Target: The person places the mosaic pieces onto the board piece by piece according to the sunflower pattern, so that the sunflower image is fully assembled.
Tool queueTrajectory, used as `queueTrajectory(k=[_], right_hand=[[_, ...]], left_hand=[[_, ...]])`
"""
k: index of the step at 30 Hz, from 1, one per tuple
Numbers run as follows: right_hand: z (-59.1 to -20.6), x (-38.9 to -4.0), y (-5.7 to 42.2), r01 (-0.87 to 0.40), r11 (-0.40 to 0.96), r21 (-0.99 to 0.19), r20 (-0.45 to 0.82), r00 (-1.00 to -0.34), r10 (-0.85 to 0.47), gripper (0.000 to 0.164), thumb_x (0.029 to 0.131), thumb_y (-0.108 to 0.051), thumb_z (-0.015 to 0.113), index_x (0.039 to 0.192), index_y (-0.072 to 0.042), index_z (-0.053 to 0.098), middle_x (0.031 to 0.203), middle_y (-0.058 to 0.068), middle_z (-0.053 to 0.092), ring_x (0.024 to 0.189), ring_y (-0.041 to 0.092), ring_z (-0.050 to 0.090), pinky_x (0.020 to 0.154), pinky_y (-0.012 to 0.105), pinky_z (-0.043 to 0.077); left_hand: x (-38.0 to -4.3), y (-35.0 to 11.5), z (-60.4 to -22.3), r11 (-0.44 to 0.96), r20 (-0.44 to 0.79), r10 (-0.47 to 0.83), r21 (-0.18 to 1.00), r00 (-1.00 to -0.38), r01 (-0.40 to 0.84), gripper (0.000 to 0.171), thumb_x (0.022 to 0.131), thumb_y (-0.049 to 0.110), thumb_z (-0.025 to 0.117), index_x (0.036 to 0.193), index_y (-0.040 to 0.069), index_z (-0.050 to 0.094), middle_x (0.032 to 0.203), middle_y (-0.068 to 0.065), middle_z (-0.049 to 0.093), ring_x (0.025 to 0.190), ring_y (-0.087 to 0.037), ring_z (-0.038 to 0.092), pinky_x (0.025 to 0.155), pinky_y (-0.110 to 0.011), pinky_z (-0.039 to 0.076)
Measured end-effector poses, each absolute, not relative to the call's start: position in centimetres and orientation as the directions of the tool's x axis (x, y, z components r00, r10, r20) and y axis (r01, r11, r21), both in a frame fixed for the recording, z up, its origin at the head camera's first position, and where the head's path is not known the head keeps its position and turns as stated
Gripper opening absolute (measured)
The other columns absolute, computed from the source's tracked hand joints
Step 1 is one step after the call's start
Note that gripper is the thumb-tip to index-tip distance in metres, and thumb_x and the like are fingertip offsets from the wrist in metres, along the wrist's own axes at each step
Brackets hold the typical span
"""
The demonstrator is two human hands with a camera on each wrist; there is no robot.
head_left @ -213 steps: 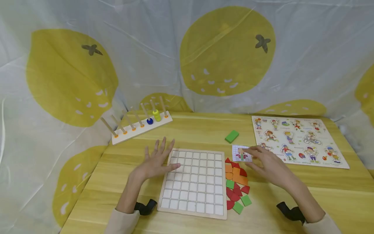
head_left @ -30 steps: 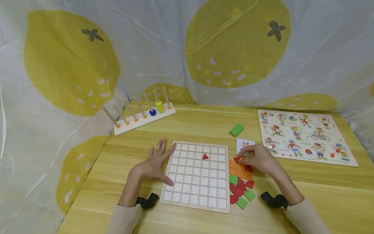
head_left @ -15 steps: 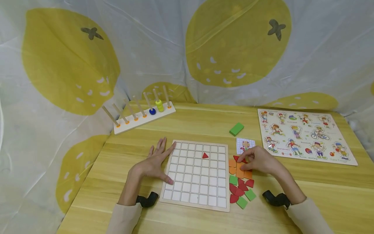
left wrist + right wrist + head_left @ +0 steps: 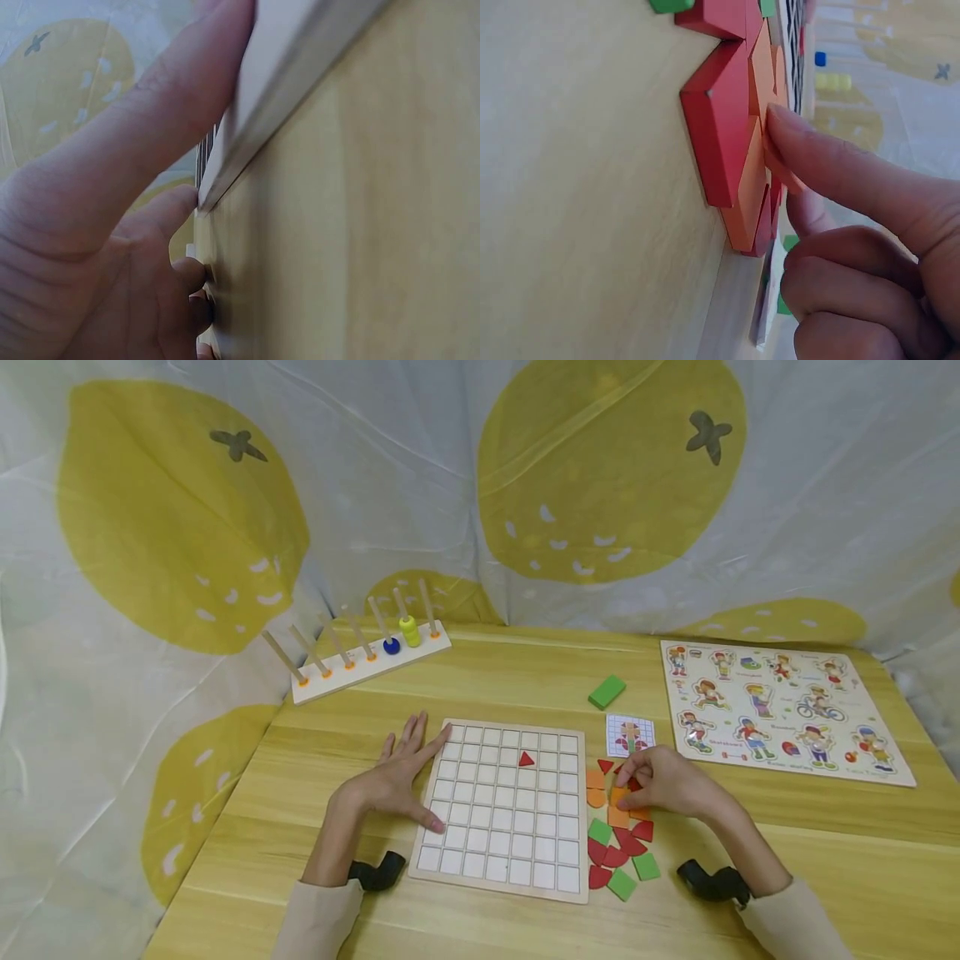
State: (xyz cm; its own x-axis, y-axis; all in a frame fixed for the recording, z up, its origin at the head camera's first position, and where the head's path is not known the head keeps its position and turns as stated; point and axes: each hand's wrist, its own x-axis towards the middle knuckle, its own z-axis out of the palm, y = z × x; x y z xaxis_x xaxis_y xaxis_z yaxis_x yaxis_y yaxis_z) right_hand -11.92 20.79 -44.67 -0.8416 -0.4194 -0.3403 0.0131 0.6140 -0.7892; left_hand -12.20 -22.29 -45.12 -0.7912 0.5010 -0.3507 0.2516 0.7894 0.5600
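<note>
A wooden grid board point(image 4: 504, 810) lies flat, with one red triangle point(image 4: 527, 759) in a cell near its top. My left hand point(image 4: 386, 785) rests at the board's left edge, thumb and forefinger spread along the rim; the left wrist view shows the thumb against the board's side. Right of the board, my right hand point(image 4: 667, 783) pinches an orange piece point(image 4: 781, 166) between thumb and forefinger, above the pile. Its full outline is partly hidden by the fingers. Around it lie red pieces point(image 4: 615, 857), green squares point(image 4: 622, 885) and other orange pieces point(image 4: 596, 779). A pattern card point(image 4: 618, 731) lies just beyond.
A green block point(image 4: 607, 692) lies behind the card. At the right is a picture puzzle board point(image 4: 780, 752) with figures of children. A peg stand point(image 4: 360, 675) with blue and yellow beads stands at the back left. A lemon-print curtain point(image 4: 420, 468) closes off the back.
A red triangle has come onto the board since the earliest frame. My right hand has moved from the card down to the pile and lifted an orange piece, shifting its neighbours slightly. My left hand stays put lately.
</note>
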Motion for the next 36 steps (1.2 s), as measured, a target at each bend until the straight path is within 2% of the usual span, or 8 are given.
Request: queueTrajectory(k=[8,14,26,36], right_hand=[[-44.7,-12.0,20.8,-0.061,0.676,-0.734,-0.253,-0.899,-0.356,0.019,0.085,-0.014,0.085,0.096,-0.006,0.073,0.059,-0.005,0.041,0.056,0.009,0.035,0.052,0.024,0.029],[-44.6,-12.0,20.9,-0.073,0.694,-0.716,-0.259,-0.896,-0.361,0.024,0.08,-0.016,0.089,0.096,-0.007,0.073,0.059,-0.005,0.039,0.054,0.009,0.035,0.051,0.024,0.028],[-44.4,-11.9,21.1,-0.163,0.712,-0.683,-0.225,-0.881,-0.417,0.023,0.081,-0.016,0.088,0.099,-0.009,0.077,0.056,-0.007,0.035,0.052,0.005,0.03,0.052,0.023,0.029],[-44.1,-12.3,18.4,-0.132,0.631,-0.765,-0.146,-0.918,-0.369,0.025,0.081,-0.019,0.089,0.104,-0.009,0.081,0.057,-0.006,0.032,0.054,0.007,0.031,0.052,0.023,0.026]], left_hand=[[-12.2,-22.3,-45.1,0.787,-0.348,0.505,0.56,-0.79,0.257,0.142,0.066,0.048,0.096,0.168,0.016,0.002,0.169,-0.024,-0.026,0.158,-0.042,-0.024,0.125,-0.068,-0.013],[-12.2,-22.3,-45.2,0.79,-0.351,0.504,0.557,-0.789,0.257,0.142,0.066,0.048,0.096,0.168,0.017,0.002,0.169,-0.023,-0.026,0.158,-0.042,-0.024,0.125,-0.068,-0.013],[-12.2,-22.4,-45.2,0.789,-0.349,0.506,0.557,-0.789,0.259,0.142,0.066,0.049,0.096,0.168,0.017,0.002,0.169,-0.023,-0.026,0.158,-0.042,-0.024,0.125,-0.068,-0.012],[-12.4,-22.3,-45.2,0.781,-0.343,0.511,0.567,-0.788,0.26,0.142,0.067,0.048,0.096,0.168,0.015,0.002,0.169,-0.024,-0.026,0.158,-0.043,-0.024,0.124,-0.069,-0.013]])
